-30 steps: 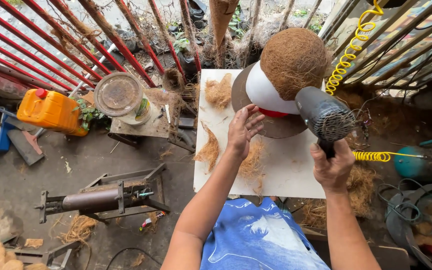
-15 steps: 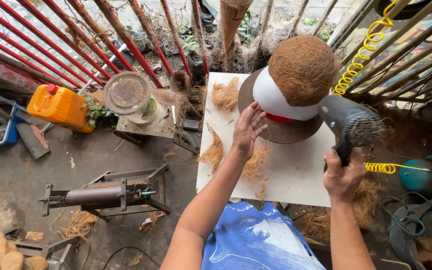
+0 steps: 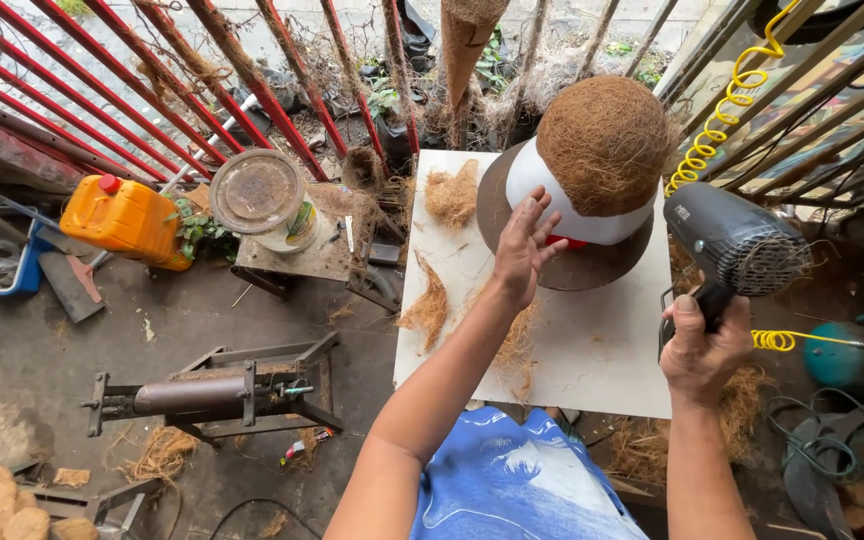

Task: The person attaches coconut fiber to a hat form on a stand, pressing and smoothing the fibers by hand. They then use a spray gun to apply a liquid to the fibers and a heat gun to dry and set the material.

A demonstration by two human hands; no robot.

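Head view: your left hand [image 3: 524, 245] is spread open, fingers splayed, holding nothing, hovering at or just touching the white lower part of the dome form [image 3: 592, 160] capped with brown coir fibre. Your right hand [image 3: 700, 345] is closed round the handle of a dark hair dryer [image 3: 727, 240], nozzle end just beside the dome's right side. Dome sits on a round brown disc [image 3: 562, 265] on the white desk [image 3: 592, 360], ahead of both hands. Risk, as a judgement: hot air close to the fibre could scorch or lift it, and loose fibre tufts [image 3: 430, 305] could blow off the desk. Yellow coiled hose [image 3: 722, 120] hangs near the dryer and could snag.
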